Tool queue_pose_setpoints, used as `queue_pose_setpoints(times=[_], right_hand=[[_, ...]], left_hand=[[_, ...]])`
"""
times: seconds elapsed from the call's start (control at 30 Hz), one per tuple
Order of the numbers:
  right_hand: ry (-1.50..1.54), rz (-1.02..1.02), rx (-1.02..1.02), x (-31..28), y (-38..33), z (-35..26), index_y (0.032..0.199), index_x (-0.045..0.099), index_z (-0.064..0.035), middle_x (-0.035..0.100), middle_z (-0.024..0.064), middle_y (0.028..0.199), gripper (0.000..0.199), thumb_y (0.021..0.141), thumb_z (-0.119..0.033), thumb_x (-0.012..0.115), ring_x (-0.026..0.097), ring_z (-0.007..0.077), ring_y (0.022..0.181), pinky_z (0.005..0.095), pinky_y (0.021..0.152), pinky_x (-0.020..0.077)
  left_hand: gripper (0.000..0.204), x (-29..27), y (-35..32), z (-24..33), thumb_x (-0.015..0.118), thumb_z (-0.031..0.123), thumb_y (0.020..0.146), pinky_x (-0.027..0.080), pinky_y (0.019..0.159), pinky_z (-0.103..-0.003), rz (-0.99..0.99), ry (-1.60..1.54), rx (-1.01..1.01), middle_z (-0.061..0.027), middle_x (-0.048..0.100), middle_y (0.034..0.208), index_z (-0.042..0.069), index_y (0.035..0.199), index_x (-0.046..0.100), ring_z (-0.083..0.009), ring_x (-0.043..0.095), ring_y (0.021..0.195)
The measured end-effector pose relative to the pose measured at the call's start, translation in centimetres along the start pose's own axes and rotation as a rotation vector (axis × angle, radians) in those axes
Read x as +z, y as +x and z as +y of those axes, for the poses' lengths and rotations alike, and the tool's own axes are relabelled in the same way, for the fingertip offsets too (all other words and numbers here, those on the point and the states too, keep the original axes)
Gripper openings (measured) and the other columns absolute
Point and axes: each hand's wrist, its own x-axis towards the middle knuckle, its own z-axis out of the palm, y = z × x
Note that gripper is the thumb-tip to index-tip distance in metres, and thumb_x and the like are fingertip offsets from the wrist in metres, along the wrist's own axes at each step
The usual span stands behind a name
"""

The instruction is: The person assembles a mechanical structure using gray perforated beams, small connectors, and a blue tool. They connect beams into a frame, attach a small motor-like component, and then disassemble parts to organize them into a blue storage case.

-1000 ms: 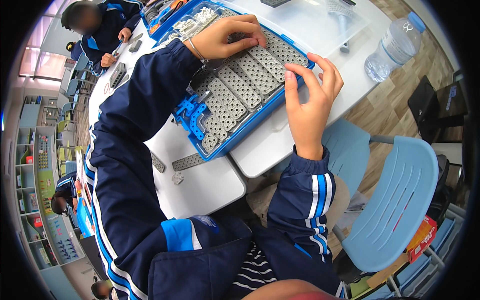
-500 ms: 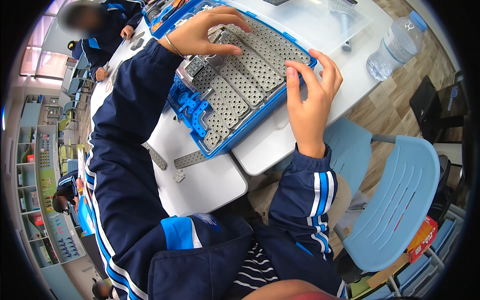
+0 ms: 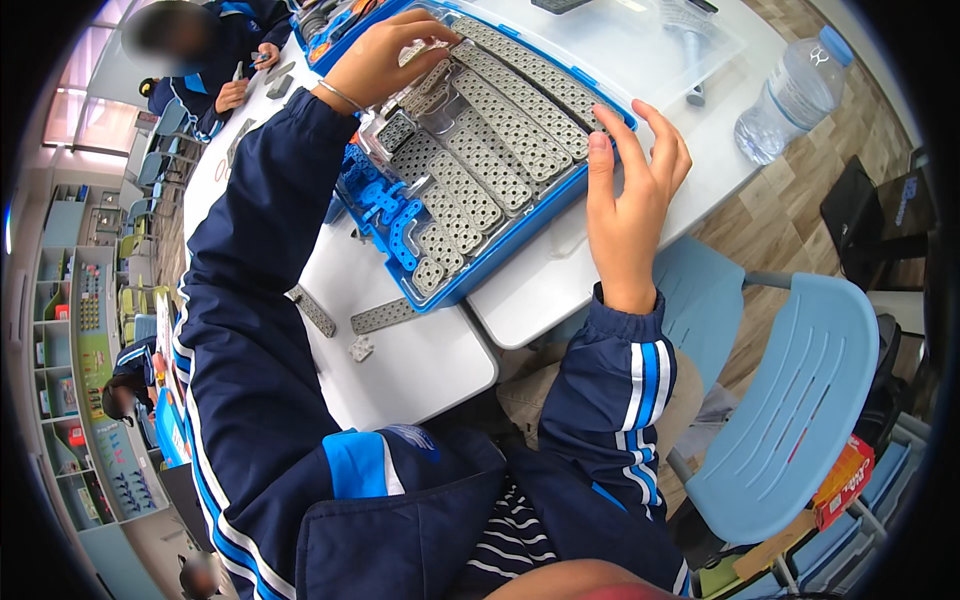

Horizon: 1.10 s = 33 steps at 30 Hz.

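A blue-edged box (image 3: pixel 476 288) holds grey perforated beams (image 3: pixel 505 135) laid in rows, with blue connector pieces (image 3: pixel 388 205) in its near-left corner. Over the far-left part of the box is my left hand (image 3: pixel 378 62), its thumb and fingers pinched together beside the ends of the long beams. What sits between those fingertips, if anything, is hidden. My right hand (image 3: pixel 637 205) stands at the box's right corner with thumb and fingers spread, holding nothing. Its thumb and index finger are at the rim; whether they touch it I cannot tell.
Two loose grey beams (image 3: pixel 385 317) and a small light piece (image 3: pixel 361 348) lie on the white table (image 3: pixel 430 375). A clear lid (image 3: pixel 690 40) and a water bottle (image 3: pixel 790 100) are at the far right. Blue chairs (image 3: pixel 790 410) stand right; another person (image 3: pixel 205 60) sits far left.
My left hand has drawn back toward the far left, and its thumb and fingers have come together. My right hand has shifted slightly right. The box has turned or slid a little.
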Motion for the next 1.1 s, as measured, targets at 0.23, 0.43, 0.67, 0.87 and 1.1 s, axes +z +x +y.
queue_pose_setpoints(times=[0.23, 0.43, 0.67, 0.87, 1.1], right_hand=[[-0.027, 0.004, -0.003, 0.1, 0.1, 0.3, 0.119, 0.075, -0.0093, 0.053, 0.0139, 0.139, 0.026, 0.101, -0.023, 0.063, 0.040, 0.0369, 0.132, 0.0504, 0.112, 0.0368], [-0.038, 0.021, -0.006, 0.1, 0.2, 0.5, 0.119, 0.076, -0.0094, 0.054, 0.0126, 0.138, 0.026, 0.101, -0.021, 0.062, 0.040, 0.0359, 0.133, 0.0497, 0.111, 0.0373], [-0.048, 0.021, -0.002, 0.1, 0.1, 0.4, 0.120, 0.076, -0.0090, 0.055, 0.0121, 0.138, 0.026, 0.101, -0.020, 0.062, 0.041, 0.0352, 0.132, 0.0486, 0.111, 0.0382], [-0.025, 0.003, 0.016, -0.1, 0.2, 0.3, 0.121, 0.076, -0.0084, 0.055, 0.0117, 0.138, 0.026, 0.101, -0.019, 0.062, 0.041, 0.0348, 0.132, 0.0476, 0.111, 0.0385], [0.053, 0.032, 0.041, -0.2, 0.4, 0.4, 0.126, 0.072, -0.0089, 0.057, 0.0099, 0.136, 0.029, 0.099, -0.020, 0.065, 0.043, 0.0335, 0.131, 0.0464, 0.109, 0.0401]], left_hand=[[0.021, 0.4, -1.8, -1.4, 0.075, 0.022, 0.095, 0.055, 0.083, -0.034, 0.018, 0.037, -0.101, -0.0067, 0.069, 0.104, 0.013, 0.114, 0.077, -0.0230, 0.068, 0.094], [0.024, 0.0, -1.9, -0.9, 0.075, 0.021, 0.094, 0.056, 0.080, -0.034, 0.028, 0.060, -0.168, -0.0055, 0.071, 0.103, 0.014, 0.117, 0.075, -0.0222, 0.069, 0.093], [0.032, 0.4, 1.3, 0.2, 0.071, 0.014, 0.091, 0.055, 0.086, -0.038, 0.121, 0.038, -0.144, -0.0141, 0.072, 0.106, 0.008, 0.122, 0.072, -0.0286, 0.070, 0.098], [0.036, 0.8, 4.1, -1.9, 0.075, 0.016, 0.087, 0.052, 0.095, -0.040, 0.003, 0.024, -0.005, -0.0143, 0.070, 0.115, 0.008, 0.122, 0.072, -0.0327, 0.067, 0.106], [0.033, -1.7, 5.4, -2.6, 0.075, 0.010, 0.087, 0.055, 0.085, -0.039, -0.021, 0.053, 0.008, -0.0123, 0.069, 0.111, 0.010, 0.119, 0.073, -0.0306, 0.069, 0.097]])
